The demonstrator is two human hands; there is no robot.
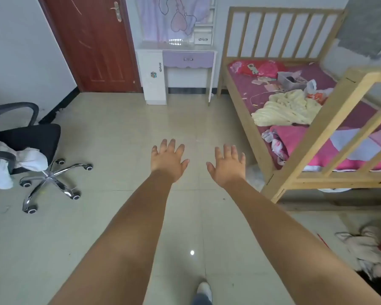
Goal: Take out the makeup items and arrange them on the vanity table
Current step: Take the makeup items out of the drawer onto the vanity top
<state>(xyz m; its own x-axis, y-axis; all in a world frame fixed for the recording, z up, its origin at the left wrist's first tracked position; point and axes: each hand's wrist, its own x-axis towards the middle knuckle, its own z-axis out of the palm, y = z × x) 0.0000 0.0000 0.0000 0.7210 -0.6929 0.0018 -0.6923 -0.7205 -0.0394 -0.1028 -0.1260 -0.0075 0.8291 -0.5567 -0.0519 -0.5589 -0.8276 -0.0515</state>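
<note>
Vanity table against the far wall, between red door and wooden bed; lilac drawer closed under its top; clear plastic box on the mattress, contents too small to identify. Left hand and right hand stretched forward side by side over the tiled floor, fingers spread, palms down, holding nothing. Black office chair at left, draped with white cloth.

path: bare tiled floor runs to the bench | left: office chair | right: wooden bed frame
</note>
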